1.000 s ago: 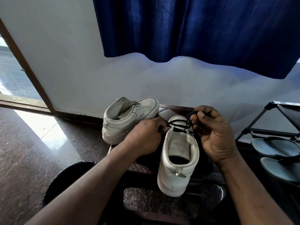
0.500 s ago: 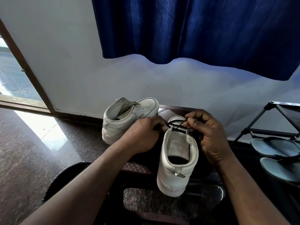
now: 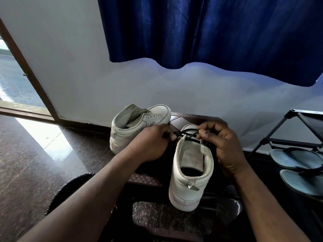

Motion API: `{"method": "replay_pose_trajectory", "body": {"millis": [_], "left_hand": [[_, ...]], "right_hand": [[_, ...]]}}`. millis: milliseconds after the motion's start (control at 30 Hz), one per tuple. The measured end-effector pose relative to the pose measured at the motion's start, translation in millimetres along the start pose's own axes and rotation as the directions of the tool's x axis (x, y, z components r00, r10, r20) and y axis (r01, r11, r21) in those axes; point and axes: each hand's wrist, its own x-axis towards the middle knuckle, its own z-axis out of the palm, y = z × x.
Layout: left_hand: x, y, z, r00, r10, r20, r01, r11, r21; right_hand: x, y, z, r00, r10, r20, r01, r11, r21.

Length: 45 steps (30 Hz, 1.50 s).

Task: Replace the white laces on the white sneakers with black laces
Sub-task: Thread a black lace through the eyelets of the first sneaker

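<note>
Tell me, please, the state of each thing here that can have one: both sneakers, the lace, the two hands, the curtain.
near sneaker: upright, heel toward the camera, black lace across its top.
far sneaker: upright, no lace visible in its eyelets, tongue loose.
black lace: crossed over the near sneaker, held at both sides.
left hand: pinches the lace.
right hand: pinches the lace.
blue curtain: hanging.

Black lace crosses the near white sneaker.
</note>
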Motion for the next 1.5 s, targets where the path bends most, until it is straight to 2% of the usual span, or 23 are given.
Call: {"method": "replay_pose_trajectory", "body": {"millis": [67,200,300,367,400,467,600,700,800,933,1000,1067,1167,1233,1267,1433,1500], "left_hand": [[0,3,2,0.999,0.013,0.042,-0.008,0.994,-0.105],[0,6,8,0.998,0.054,0.025,-0.051,0.992,-0.116],[2,1,5,0.999,0.038,0.004,-0.038,0.995,0.092],[1,-2,5,0.998,-0.003,0.065,-0.013,0.967,0.255],[1,-4,7,0.995,-0.019,0.102,-0.01,0.961,0.278],[1,-4,7,0.993,-0.02,0.114,-0.007,0.973,0.232],[4,-5,4,0.997,0.024,0.071,-0.019,0.997,-0.076],[3,-1,6,0.995,0.074,0.066,-0.065,0.99,-0.121],[3,0,9,0.994,0.093,0.06,-0.088,0.993,-0.08],[6,-1,8,0.995,0.086,0.05,-0.093,0.984,0.15],[5,-1,8,0.995,0.066,0.069,-0.077,0.981,0.18],[5,-2,9,0.997,0.043,0.065,-0.051,0.991,0.122],[9,-8,7,0.996,-0.02,-0.086,0.012,0.995,-0.1],[12,-7,5,0.983,-0.067,-0.171,0.015,0.957,-0.289],[15,-5,4,0.982,-0.055,-0.179,-0.001,0.954,-0.299],[20,5,18,0.991,0.061,-0.116,-0.07,0.995,-0.074],[21,7,21,0.985,0.063,-0.159,-0.065,0.998,-0.01]], "right_hand": [[0,1,-1,1.0,0.011,0.007,-0.011,1.0,-0.013],[1,3,-1,0.999,0.028,0.021,-0.027,0.999,-0.023],[1,4,-1,0.999,0.036,0.022,-0.035,0.999,-0.04],[1,6,-2,0.999,0.038,0.034,-0.035,0.995,-0.098],[0,6,-2,0.998,0.038,0.042,-0.032,0.991,-0.131],[0,6,-2,0.998,0.039,0.048,-0.031,0.987,-0.155],[0,5,-2,0.998,0.044,0.037,-0.037,0.986,-0.161],[1,5,-1,0.998,0.048,0.031,-0.042,0.981,-0.187],[3,6,-2,0.998,0.056,0.022,-0.05,0.978,-0.203],[3,9,-2,0.999,0.05,-0.007,-0.051,0.97,-0.237],[3,9,-2,0.998,0.061,-0.015,-0.063,0.972,-0.225],[3,9,-2,0.997,0.069,-0.02,-0.072,0.976,-0.204],[3,9,-3,0.997,0.061,-0.037,-0.067,0.979,-0.194],[4,10,-3,0.995,0.037,-0.091,-0.054,0.98,-0.191],[5,10,-3,0.992,0.027,-0.125,-0.05,0.982,-0.183],[10,14,-2,0.985,0.039,-0.167,-0.062,0.989,-0.137],[9,13,-1,0.989,0.031,-0.146,-0.055,0.985,-0.164]]}}
